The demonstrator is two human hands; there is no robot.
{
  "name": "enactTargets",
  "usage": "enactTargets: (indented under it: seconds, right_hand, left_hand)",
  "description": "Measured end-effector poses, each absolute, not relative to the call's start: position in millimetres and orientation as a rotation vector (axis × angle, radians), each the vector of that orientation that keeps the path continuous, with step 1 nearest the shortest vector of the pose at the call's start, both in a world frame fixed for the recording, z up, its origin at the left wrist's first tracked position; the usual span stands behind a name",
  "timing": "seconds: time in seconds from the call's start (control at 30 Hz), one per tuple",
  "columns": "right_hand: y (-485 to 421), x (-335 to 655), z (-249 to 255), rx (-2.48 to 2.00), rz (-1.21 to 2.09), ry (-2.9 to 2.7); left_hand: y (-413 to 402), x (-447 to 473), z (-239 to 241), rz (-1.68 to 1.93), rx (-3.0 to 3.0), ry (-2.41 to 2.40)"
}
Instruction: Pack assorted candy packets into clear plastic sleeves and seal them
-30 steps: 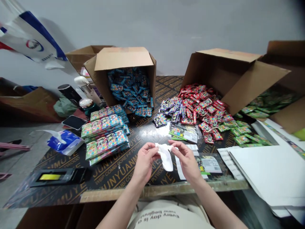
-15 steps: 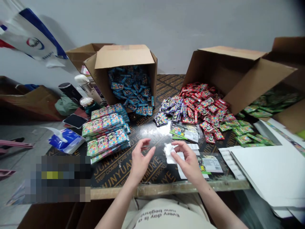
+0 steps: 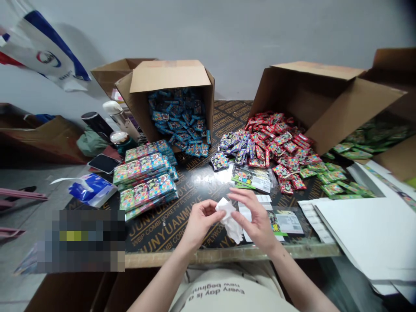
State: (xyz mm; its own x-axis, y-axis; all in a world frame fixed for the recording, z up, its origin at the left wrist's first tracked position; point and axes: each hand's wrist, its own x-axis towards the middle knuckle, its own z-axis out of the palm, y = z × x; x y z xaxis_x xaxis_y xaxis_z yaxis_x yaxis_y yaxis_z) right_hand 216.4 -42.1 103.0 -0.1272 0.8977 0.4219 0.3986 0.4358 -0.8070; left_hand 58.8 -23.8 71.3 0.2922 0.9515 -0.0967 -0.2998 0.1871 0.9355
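Observation:
A crumpled white tissue (image 3: 230, 219) hangs between both hands just above the front of the dark table (image 3: 162, 229). My left hand (image 3: 199, 221) pinches its upper left edge. My right hand (image 3: 255, 216) grips its right side with curled fingers. Under my right hand lie flat clear packets with green printed cards (image 3: 282, 222). Another green card packet (image 3: 251, 178) lies just beyond the hands.
A tipped box of blue sachets (image 3: 178, 115) stands at the back left, and a tipped box (image 3: 321, 104) spills red sachets (image 3: 279, 145). Purple sachets (image 3: 234, 145), green sachets (image 3: 334, 180), stacked packs (image 3: 146, 180), a tissue pack (image 3: 89, 190) and white sheets (image 3: 367, 234) surround the hands.
My left hand, which had let go and opened half a second ago, has come back and pinched the tissue again. The tissue is more crumpled and sits lower.

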Motion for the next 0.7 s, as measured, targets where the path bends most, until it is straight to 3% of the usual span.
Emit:
enactTargets:
  seconds: [0.2,0.37,0.47,0.53,0.7]
  right_hand:
    - [-44.7,206.0,92.7,-1.168,0.719,-1.68]
    - [-42.6,212.5,90.2,-1.161,1.358,-1.365]
    - [-41.0,214.9,86.2,-1.075,1.687,-1.209]
    - [-40.8,213.6,84.5,-1.074,1.63,-1.198]
    - [-48.0,204.4,89.4,-1.06,0.946,-1.485]
  left_hand:
    - [-24.3,54.5,74.8,1.085,0.851,0.826]
    - [-18.2,38.9,81.0,1.124,1.081,0.906]
    - [-20.1,37.4,85.0,0.969,1.139,0.779]
    - [-23.2,40.5,85.5,0.917,1.164,0.764]
    - [-26.2,50.3,78.4,1.035,1.081,0.919]
